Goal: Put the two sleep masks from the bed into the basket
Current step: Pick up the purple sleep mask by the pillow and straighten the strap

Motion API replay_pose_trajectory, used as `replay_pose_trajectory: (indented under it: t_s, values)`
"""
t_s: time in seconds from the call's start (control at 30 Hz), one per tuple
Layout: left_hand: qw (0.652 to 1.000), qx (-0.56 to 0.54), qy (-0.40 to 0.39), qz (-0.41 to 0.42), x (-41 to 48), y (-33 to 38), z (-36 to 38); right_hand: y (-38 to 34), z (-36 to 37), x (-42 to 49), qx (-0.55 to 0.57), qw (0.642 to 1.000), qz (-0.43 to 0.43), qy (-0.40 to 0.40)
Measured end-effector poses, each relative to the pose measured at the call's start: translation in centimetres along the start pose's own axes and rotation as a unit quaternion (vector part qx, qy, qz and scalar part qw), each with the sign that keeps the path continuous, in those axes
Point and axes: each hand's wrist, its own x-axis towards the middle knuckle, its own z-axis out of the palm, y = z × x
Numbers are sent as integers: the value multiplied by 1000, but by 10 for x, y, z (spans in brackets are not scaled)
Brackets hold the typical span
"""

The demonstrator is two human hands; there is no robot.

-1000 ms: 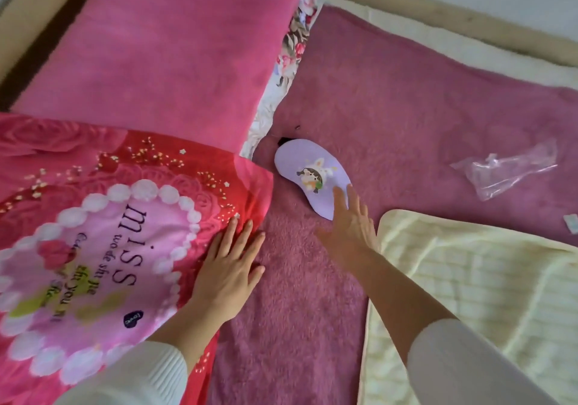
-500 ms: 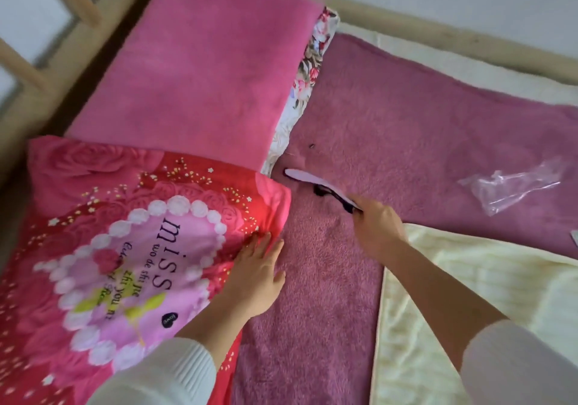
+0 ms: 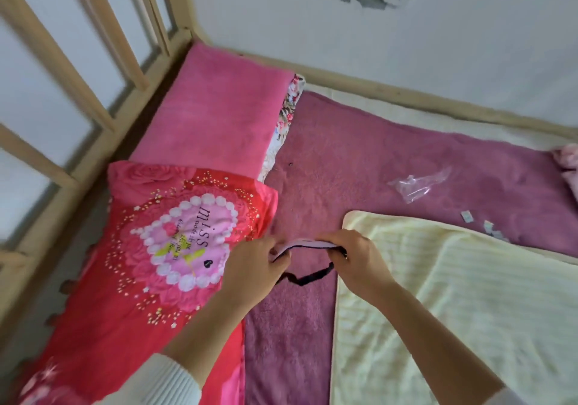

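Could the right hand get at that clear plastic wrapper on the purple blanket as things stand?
Probably not at once: the right hand and the left hand each grip an end of the sleep mask. The path to the plastic wrapper over the purple blanket looks unobstructed.

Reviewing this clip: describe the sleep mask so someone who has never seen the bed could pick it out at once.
Start at the purple blanket covering the bed, then drop to its near strip between the red pillow and the pale yellow blanket. There the left hand and right hand hold the sleep mask edge-on above the bed: a thin lilac pad with a black strap dangling below.
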Motion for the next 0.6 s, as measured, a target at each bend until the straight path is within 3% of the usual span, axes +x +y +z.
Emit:
replay_pose_trajectory:
  t_s: [0.1, 0.23, 0.27, 0.33, 0.37, 0.43, 0.5, 0.6]
  values:
    - [999, -49, 10, -11, -30, 24, -25, -29, -7, -35, -2, 998, -34, 61]
    - [975, -214, 38, -43, -72, 58, -55, -61, -17, -67, 35, 986, 28, 158]
    - [954, -290, 26, -76, -82, 66, -63, -70, -20, -75, 44, 986, 32, 156]
    - [864, -478, -24, -159, -100, 77, -77, -89, -24, -92, 36, 991, 3, 127]
    - [816, -545, -49, -187, -109, 80, -85, -96, -27, -102, 22, 994, -24, 107]
    - [753, -616, -92, -213, -126, 81, -95, -105, -30, -122, -5, 995, -67, 71]
    - [743, -623, -106, -221, -142, 81, -102, -112, -33, -141, -17, 993, -95, 67]
    - [800, -556, -52, -220, -166, 78, -101, -118, -27, -167, 0, 989, -107, 105]
